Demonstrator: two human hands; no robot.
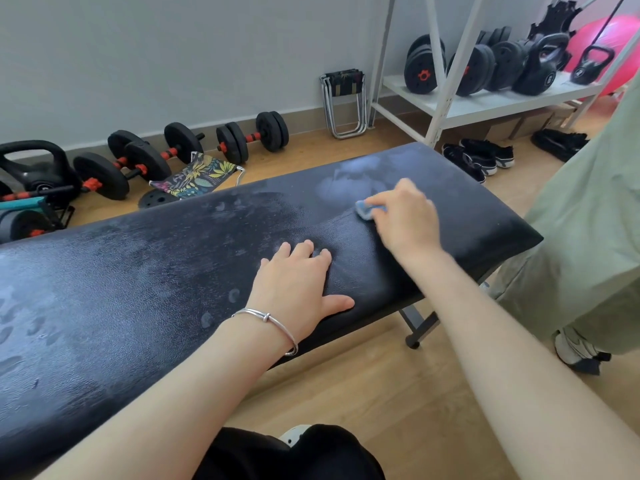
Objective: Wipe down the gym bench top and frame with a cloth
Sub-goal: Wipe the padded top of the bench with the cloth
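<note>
Two hands were on the bench top [138, 289]. The right hand [405, 220] was clenched over a small blue cloth [367, 207], pressing it to the black pad near the right-hand end, toward the far edge; motion blur hid the individual fingers. The left hand [294, 285] lay flat with fingers straight, gripping nothing, on the near half of the pad just beside the right wrist. The pad's long axis ran from lower left to upper right in the head view. A chalky film with finger marks covered most of the surface left of the cloth, plus a pale patch just beyond it at the far right corner. Judgement: the bulk of the unwiped pad lay leftward from the cloth along the long axis, and the braced left hand sat in the path of a near-edge stroke, so it would need shifting. The frame leg [415, 323] showed below the right end, apparently not yet wiped. A second person in green trousers [588, 220] stood close against that end, crowding access to the leg. Dumbbells [252, 136] and a white shelf rack [446, 102] stood beyond the bench, well apart.
</note>
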